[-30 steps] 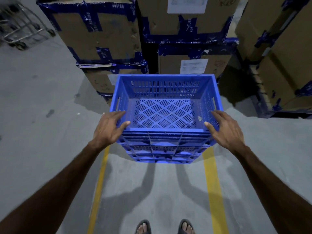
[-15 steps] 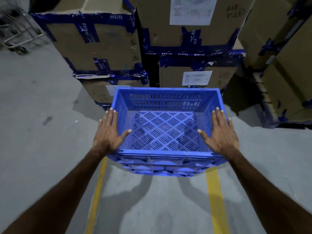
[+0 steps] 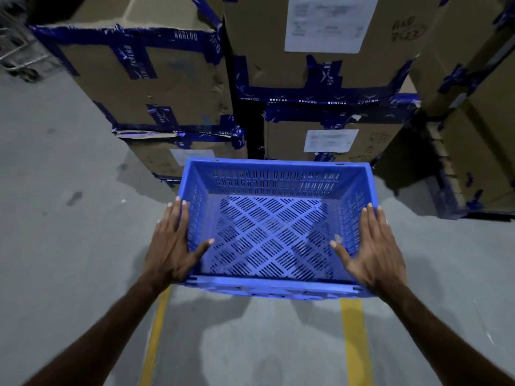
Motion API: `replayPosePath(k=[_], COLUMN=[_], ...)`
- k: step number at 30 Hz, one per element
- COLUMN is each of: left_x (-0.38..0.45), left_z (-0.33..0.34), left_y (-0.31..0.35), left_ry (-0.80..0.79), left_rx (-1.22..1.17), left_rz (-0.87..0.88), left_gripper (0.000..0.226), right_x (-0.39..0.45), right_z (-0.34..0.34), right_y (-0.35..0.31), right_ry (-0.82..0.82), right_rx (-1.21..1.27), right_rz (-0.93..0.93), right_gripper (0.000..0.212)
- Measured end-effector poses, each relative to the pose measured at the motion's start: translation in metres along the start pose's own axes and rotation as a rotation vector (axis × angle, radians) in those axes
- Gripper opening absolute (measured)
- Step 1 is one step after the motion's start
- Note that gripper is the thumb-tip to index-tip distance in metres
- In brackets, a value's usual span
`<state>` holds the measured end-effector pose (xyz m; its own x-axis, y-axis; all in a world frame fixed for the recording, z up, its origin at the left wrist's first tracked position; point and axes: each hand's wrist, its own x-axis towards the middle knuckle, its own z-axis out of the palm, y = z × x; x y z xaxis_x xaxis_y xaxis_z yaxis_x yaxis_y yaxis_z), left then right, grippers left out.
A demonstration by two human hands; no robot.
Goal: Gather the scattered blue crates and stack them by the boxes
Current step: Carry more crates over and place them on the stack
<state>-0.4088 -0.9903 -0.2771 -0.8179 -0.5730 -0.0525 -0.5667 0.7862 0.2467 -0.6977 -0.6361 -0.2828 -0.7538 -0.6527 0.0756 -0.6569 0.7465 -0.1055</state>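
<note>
An empty blue slatted crate [image 3: 276, 238] sits right below me, on top of other blue crates of which only a front edge [image 3: 278, 293] shows. My left hand [image 3: 172, 246] lies flat along its left wall with the thumb hooked inside. My right hand [image 3: 373, 249] presses the right wall the same way, thumb inside. The crate's far rim stands just in front of the taped cardboard boxes [image 3: 328, 140].
Tall stacks of brown boxes with blue tape [image 3: 156, 79] fill the back, with more boxes on the right [image 3: 479, 112]. A wire trolley [image 3: 16, 54] stands far left. Two yellow floor lines [image 3: 153, 338] [image 3: 354, 338] run towards me over grey concrete.
My hands went from the crate's near corners to lying flat along its side walls. The view has come closer to the crate and boxes.
</note>
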Motion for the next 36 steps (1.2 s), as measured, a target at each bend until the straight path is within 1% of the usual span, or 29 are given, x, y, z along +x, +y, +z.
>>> replayPosePath(k=[4, 10, 15, 20, 26, 28, 30, 34, 36], left_x=[0.001, -0.001, 0.002, -0.002, 0.003, 0.002, -0.002, -0.001, 0.002], left_z=[0.002, -0.003, -0.001, -0.007, 0.004, 0.003, 0.0, 0.002, 0.007], left_y=[0.002, 0.004, 0.003, 0.004, 0.0, 0.001, 0.002, 0.0, -0.002], left_ry=[0.022, 0.005, 0.024, 0.001, 0.066, 0.063, 0.048, 0.051, 0.078], left_rx=[-0.015, -0.026, -0.026, -0.05, -0.062, -0.048, -0.084, -0.087, -0.09], left_rz=[-0.017, -0.015, 0.001, 0.007, 0.014, 0.023, 0.029, 0.02, 0.033], left_gripper=[0.109, 0.109, 0.105, 0.105, 0.103, 0.104, 0.104, 0.102, 0.101], right_x=[0.002, 0.0, 0.001, 0.001, 0.0, -0.002, -0.004, -0.001, 0.0], right_z=[0.0, -0.009, -0.006, -0.014, -0.004, -0.005, -0.009, -0.01, -0.005], right_y=[0.0, -0.005, -0.004, -0.007, -0.005, -0.005, -0.005, -0.006, -0.004], right_ry=[0.022, -0.027, -0.033, -0.041, 0.022, 0.018, 0.003, -0.017, -0.006], right_rx=[-0.026, 0.009, 0.014, 0.025, -0.017, -0.001, 0.034, 0.028, 0.047], right_rz=[-0.016, 0.037, 0.028, 0.035, -0.019, -0.007, 0.017, 0.017, 0.022], right_gripper=[0.107, 0.107, 0.107, 0.106, 0.104, 0.102, 0.102, 0.104, 0.103])
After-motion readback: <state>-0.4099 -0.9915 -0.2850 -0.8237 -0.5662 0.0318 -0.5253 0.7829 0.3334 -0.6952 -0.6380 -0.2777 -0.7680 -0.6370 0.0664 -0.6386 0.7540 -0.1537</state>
